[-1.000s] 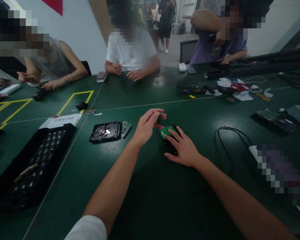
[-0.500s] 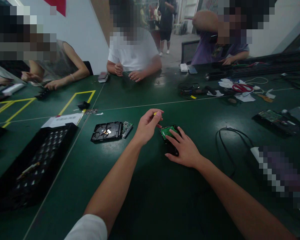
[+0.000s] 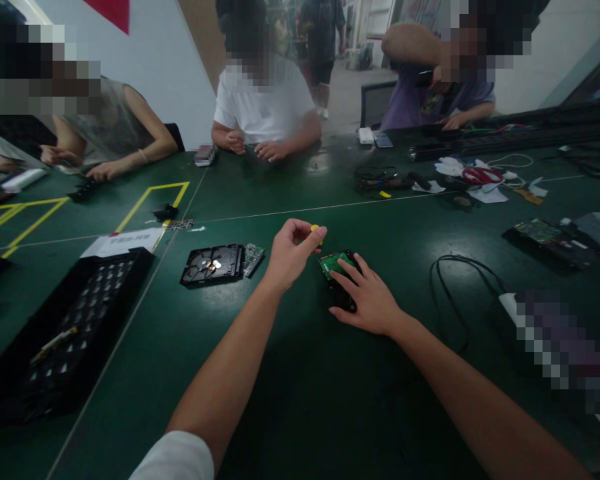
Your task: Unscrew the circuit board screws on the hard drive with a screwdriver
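A small black hard drive with a green circuit board (image 3: 334,263) lies on the green table (image 3: 290,373) in front of me. My right hand (image 3: 367,299) rests flat on the drive, fingers spread, pinning it down. My left hand (image 3: 291,252) hovers just left of the drive's upper corner, thumb and fingers pinched on a small yellow-topped tool (image 3: 314,229) that points down at the board. The tool's tip is hidden by my fingers.
An opened hard drive with a loose circuit board (image 3: 214,262) lies to the left. A black slotted tray (image 3: 60,327) sits at the near left. A black cable (image 3: 455,280) loops at the right, more boards (image 3: 545,233) beyond. Several people sit across the table.
My left hand's fingers curled from loosely spread into a pinch on the yellow-topped tool, and the hand rose slightly. My right hand stayed on the drive.
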A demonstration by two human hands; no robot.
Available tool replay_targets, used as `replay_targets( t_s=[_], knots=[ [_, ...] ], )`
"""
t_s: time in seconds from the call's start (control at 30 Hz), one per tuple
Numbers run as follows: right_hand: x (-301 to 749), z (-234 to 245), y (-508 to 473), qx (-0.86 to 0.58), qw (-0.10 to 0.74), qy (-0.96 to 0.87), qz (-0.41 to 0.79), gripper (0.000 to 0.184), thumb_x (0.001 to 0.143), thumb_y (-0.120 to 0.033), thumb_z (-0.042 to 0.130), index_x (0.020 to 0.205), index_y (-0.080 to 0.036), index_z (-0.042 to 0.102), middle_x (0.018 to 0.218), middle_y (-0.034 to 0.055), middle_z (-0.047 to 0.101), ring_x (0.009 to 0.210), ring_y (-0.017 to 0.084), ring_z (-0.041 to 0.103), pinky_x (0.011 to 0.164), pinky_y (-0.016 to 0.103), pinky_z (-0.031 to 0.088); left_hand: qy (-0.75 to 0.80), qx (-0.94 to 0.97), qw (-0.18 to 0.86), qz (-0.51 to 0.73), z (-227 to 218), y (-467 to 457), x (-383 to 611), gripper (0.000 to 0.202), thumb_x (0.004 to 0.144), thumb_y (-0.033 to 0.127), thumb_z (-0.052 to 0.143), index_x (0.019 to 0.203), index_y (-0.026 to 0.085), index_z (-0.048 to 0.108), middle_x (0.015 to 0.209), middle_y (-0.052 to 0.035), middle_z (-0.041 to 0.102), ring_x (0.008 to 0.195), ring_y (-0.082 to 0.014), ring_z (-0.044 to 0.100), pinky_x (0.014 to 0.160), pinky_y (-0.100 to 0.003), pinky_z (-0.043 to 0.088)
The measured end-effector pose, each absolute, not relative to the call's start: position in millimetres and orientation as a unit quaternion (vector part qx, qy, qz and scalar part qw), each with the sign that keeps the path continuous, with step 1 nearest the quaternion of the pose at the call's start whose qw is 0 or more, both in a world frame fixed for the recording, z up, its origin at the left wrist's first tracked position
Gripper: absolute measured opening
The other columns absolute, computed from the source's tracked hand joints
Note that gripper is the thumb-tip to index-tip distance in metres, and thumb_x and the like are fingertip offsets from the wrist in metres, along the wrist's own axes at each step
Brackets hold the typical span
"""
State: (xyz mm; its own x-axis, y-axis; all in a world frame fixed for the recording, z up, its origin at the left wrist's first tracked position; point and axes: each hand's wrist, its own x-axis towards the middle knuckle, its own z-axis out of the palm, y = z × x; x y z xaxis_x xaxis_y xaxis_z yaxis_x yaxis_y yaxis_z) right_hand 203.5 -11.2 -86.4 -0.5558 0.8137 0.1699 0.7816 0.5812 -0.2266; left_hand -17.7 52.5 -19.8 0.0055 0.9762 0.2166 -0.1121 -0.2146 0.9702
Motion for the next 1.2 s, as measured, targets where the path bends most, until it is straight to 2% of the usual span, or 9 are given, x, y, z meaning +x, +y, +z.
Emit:
replay_targets(
  t_s=[0.13,0.3,0.47,0.73,0.83,0.9,1.03,1.2],
  knots=[
    [204.2,-87.9,-11.3,-0.450,0.140,-0.880,0.058,0.083,0.093,-0.075,0.055,0.162,-0.028,0.046,0.172,0.0111,0.037,0.161,0.050,0.014,0.118,0.071,0.038,0.379,0.557,0.497,0.547,-16.9,49.9,-17.7,0.035,0.089,0.049,0.080,0.099,0.018,0.066,0.094,-0.0056,0.070,0.085,-0.0157,0.067,0.062,-0.023,0.059],
    [204.7,-87.9,-10.8,-0.451,0.140,-0.880,0.056,0.082,0.093,-0.074,0.056,0.161,-0.027,0.048,0.172,0.0103,0.037,0.161,0.050,0.015,0.119,0.070,0.038,0.338,0.561,0.532,0.536,-16.0,50.1,-19.8,0.030,0.099,0.047,0.066,0.117,0.023,0.069,0.106,-0.0078,0.071,0.102,-0.0206,0.070,0.064,-0.025,0.061],
    [204.2,-87.1,-11.1,-0.452,0.134,-0.880,0.059,0.083,0.093,-0.074,0.057,0.160,-0.025,0.048,0.173,0.0112,0.035,0.161,0.050,0.015,0.119,0.070,0.038,0.347,0.568,0.511,0.544,-17.1,50.9,-19.0,0.028,0.097,0.047,0.069,0.108,0.021,0.069,0.106,-0.0069,0.071,0.101,-0.0193,0.069,0.066,-0.024,0.062],
    [204.5,-84.8,-11.7,-0.448,0.142,-0.880,0.064,0.085,0.093,-0.078,0.055,0.160,-0.027,0.048,0.172,0.0112,0.036,0.161,0.050,0.016,0.118,0.071,0.039,0.363,0.548,0.498,0.565,-23.5,54.6,-17.1,0.034,0.088,0.043,0.082,0.098,0.019,0.060,0.092,-0.0032,0.067,0.087,-0.0163,0.069,0.064,-0.024,0.061],
    [205.5,-83.5,-11.1,-0.450,0.138,-0.880,0.067,0.086,0.093,-0.080,0.052,0.161,-0.028,0.047,0.173,0.0104,0.036,0.161,0.049,0.016,0.119,0.071,0.038,0.355,0.552,0.503,0.562,-22.9,53.8,-17.1,0.034,0.089,0.044,0.081,0.100,0.020,0.059,0.092,-0.0026,0.066,0.086,-0.0155,0.067,0.066,-0.024,0.061],
    [206.2,-83.9,-10.4,-0.450,0.136,-0.880,0.071,0.079,0.098,-0.075,0.049,0.162,-0.029,0.046,0.173,0.0090,0.036,0.162,0.048,0.016,0.120,0.071,0.038,0.356,0.557,0.501,0.558,-21.1,52.8,-17.5,0.032,0.091,0.045,0.078,0.105,0.021,0.062,0.093,-0.0030,0.067,0.088,-0.0156,0.067,0.067,-0.024,0.061],
    [206.5,-85.6,-8.5,-0.459,0.137,-0.874,0.078,0.058,0.110,-0.055,0.034,0.160,-0.031,0.049,0.172,0.0041,0.038,0.163,0.042,0.018,0.123,0.068,0.036,0.361,0.570,0.493,0.550,-18.6,52.1,-18.6,0.032,0.094,0.048,0.074,0.113,0.022,0.068,0.095,-0.0043,0.067,0.090,-0.0165,0.067,0.069,-0.024,0.062],
    [205.6,-85.7,-8.0,-0.468,0.140,-0.868,0.084,0.054,0.112,-0.045,0.029,0.159,-0.030,0.051,0.172,0.0016,0.038,0.164,0.040,0.017,0.123,0.064,0.038,0.349,0.557,0.512,0.553,-21.1,54.3,-19.9,0.034,0.102,0.052,0.060,0.113,0.024,0.074,0.098,-0.0067,0.067,0.094,-0.0181,0.066,0.067,-0.025,0.061]
  ],
)
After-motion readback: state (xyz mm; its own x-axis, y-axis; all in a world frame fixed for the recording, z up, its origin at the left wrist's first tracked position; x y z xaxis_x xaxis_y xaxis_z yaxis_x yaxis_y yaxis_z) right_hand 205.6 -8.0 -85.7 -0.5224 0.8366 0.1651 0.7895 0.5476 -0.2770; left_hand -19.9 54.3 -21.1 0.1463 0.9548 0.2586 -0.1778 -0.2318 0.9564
